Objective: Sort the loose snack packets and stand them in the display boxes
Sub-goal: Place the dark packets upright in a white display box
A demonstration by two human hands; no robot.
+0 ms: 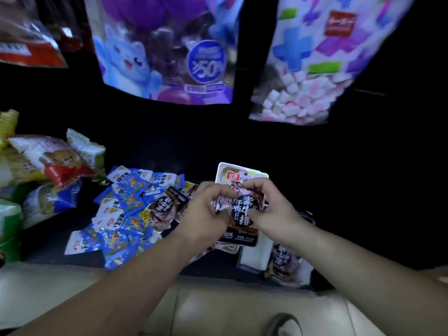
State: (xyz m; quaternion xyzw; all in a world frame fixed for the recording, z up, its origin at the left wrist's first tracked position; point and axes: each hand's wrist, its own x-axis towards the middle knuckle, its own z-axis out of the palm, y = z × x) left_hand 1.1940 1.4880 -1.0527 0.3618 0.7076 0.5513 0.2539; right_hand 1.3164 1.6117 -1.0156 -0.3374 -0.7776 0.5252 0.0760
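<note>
Fingers (219, 190) of both hands clamped on a stack of dark packets (246, 212), held over the dark surface (55, 241).
Detail: the left hand (206, 212) gripped the stack's left edge and the right hand (274, 209) its right edge, with curled fingers over the top and thumbs on the printed face, which was turned toward the camera. A white-topped packet (240, 172) showed behind the stack's upper edge. Just left of the hands lay loose dark packets (162, 207), and beyond them a heap of blue packets (121, 214). Bigger bags (48, 161) were piled at the far left. Under the right wrist, another dark packet (283, 260) lay beside a white box (252, 255); whether this was a display box could not be told. A purple bag (157, 57) and a bag with pastel crosses (315, 69) hung above, both blurred.
</note>
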